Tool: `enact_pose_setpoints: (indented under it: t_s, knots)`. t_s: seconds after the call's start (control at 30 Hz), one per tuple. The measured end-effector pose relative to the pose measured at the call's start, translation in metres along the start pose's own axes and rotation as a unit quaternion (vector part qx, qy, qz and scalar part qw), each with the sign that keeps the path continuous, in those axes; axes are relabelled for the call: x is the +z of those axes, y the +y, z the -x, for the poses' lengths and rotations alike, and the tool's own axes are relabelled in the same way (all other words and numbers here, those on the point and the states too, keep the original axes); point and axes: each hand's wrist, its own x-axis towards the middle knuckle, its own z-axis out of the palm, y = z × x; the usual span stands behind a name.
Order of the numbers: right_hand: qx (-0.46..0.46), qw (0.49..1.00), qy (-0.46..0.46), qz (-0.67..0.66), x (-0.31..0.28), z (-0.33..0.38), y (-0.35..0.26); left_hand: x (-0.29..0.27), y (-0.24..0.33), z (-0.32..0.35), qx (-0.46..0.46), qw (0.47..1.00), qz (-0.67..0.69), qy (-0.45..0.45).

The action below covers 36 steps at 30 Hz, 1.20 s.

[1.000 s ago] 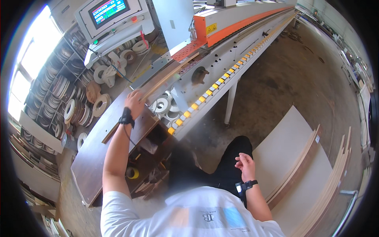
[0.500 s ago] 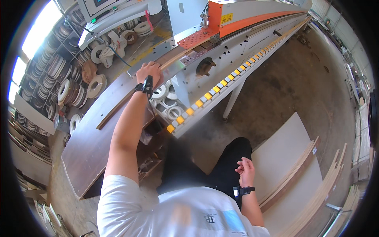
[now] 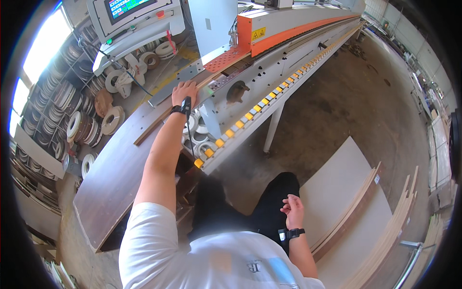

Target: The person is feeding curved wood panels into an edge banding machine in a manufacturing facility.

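Left hand, upper centre of the frame, laid flat with fingers spread narrow on the far end of a narrow wooden strip, pressing rather than gripping, apparently; thumb side too small to tell whether curled under. Strip lying along the right edge of a dark brown panel, running from left of centre up toward the orange-and-grey edge-banding machine, leading end just at the perforated orange infeed plate. Panel itself resting lower left, well short of the feed, not yet entered.

Right hand, lower right of centre, idle beside the thigh, fingers loosely curled, holding nothing.

Judged progress: strip aligned and brought to the mouth of the machine, feeding barely begun; almost the whole length left outside, nothing visible on the long track with yellow rollers stretching to upper right.

Surroundings: control screen at top left; rolls of edge tape on shelving at far left and under the machine; pale boards and stacked thin strips on the floor at lower right, untouched
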Motion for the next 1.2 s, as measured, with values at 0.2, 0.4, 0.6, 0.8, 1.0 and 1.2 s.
enact_pose_setpoints:
  t_s: [0.2, 0.4, 0.6, 0.8, 1.0, 1.2]
  knots:
    - [-0.010, 1.000, -0.007, -0.022, 0.000, -0.001, 0.000, -0.051, -0.032, 0.054, 0.015, 1.000, -0.009, 0.009]
    - [0.015, 0.999, -0.032, -0.010, 0.004, -0.008, -0.003, -0.095, -0.073, 0.110, -0.056, 0.997, -0.037, -0.032]
    - [0.010, 0.999, -0.039, -0.003, 0.005, -0.006, -0.005, -0.061, -0.084, 0.088, -0.019, 0.999, -0.003, -0.042]
    - [0.041, 0.996, -0.067, -0.046, 0.006, -0.010, -0.005, -0.047, -0.061, 0.056, -0.008, 0.990, -0.053, -0.132]
    - [-0.111, 0.983, 0.059, 0.132, -0.043, 0.002, -0.006, 0.006, -0.054, 0.035, 0.033, 0.996, 0.007, -0.088]
    - [-0.202, 0.773, 0.464, 0.383, -0.161, 0.051, -0.024, 0.002, -0.072, 0.051, 0.041, 0.996, 0.044, -0.063]
